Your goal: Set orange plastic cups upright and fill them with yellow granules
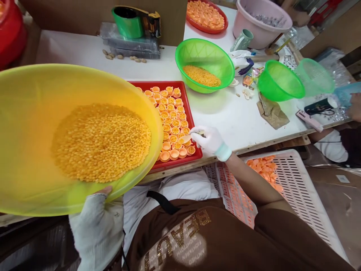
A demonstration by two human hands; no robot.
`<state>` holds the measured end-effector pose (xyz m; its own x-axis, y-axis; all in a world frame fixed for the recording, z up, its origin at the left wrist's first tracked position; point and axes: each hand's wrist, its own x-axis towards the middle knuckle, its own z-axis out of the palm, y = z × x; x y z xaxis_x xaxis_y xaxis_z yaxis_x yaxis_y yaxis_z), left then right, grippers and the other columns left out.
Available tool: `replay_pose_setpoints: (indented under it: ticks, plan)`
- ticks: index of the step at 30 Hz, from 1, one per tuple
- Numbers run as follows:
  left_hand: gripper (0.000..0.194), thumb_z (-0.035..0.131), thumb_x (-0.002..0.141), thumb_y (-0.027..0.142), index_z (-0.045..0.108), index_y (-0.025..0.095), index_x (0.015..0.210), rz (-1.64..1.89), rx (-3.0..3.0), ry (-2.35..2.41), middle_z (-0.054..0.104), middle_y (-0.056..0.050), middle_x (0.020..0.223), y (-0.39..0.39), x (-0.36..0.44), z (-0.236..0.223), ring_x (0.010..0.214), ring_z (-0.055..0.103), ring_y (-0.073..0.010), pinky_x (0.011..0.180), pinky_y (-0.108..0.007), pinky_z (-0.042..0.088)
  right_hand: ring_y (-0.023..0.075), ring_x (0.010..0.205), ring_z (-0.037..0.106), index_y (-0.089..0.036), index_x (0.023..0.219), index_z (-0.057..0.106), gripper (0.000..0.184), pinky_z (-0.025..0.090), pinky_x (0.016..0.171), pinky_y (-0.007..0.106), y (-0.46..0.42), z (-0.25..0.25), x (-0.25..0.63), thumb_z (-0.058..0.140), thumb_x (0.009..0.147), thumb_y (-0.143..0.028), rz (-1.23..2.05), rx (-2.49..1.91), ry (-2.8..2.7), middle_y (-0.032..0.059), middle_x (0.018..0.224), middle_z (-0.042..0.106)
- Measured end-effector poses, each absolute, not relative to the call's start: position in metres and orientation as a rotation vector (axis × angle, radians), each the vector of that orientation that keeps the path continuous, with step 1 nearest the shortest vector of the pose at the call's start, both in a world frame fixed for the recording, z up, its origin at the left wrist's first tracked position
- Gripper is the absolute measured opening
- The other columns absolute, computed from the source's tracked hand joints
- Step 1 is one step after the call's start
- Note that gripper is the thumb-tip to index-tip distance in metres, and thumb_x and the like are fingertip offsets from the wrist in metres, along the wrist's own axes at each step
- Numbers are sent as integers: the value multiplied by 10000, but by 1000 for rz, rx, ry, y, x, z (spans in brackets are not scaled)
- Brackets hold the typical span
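My left hand (97,222), in a white glove, grips the near rim of a big yellow bowl (25,124) and holds it up, tilted; a heap of yellow split lentils (101,143) lies in it. My right hand (210,141), also gloved, pinches a small spoon (186,138) over the near right corner of a red tray (189,113). The tray carries several small orange cups (172,124), most filled with lentils, the nearest row unfilled.
On the white table stand a green bowl (204,56) with lentils, two more green bowls (279,81), a pink basin (262,20), a red plate of orange cups (205,15) and a tape dispenser (137,20). A white crate (296,180) with orange pieces sits beside my lap. Another person's arm (352,105) shows at right.
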<state>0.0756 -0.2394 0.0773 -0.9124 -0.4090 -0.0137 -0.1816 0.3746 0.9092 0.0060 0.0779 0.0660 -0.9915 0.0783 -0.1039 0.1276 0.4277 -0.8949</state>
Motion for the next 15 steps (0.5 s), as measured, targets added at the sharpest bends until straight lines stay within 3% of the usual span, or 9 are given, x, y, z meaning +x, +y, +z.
replay_pose_setpoints:
  ticks: [4,10,12,15]
  plan:
    - [136,681,735,363,633,236,737,-1183,309,-2579,640,-24,848,-242,85,72,1317,592,-404,1279,-603,315,117,592,635,-153,959,745,219,506,564,237,80,66,7,645,869,-326,-1627,124,2629,36,822,742]
    - [144,654,760,384,614,246,776,-1043,293,-2579,621,-28,863,-237,97,73,1321,593,-395,1268,-626,333,116,520,598,-156,1003,719,243,441,415,210,79,58,-4,649,878,-353,-1897,346,2281,14,733,684]
    - [153,652,768,387,586,248,770,-1034,297,-2575,609,-24,854,-239,105,75,1321,596,-392,1272,-617,339,120,561,613,-162,1033,720,253,473,460,221,76,54,-9,627,918,-368,-1911,278,2371,26,784,704]
    - [149,669,750,372,577,256,758,-1086,375,-2563,624,-12,874,-238,114,81,1371,562,-387,1316,-604,266,158,764,675,-180,1012,740,200,566,705,288,72,54,-13,614,951,-323,-1702,-178,2722,56,913,750]
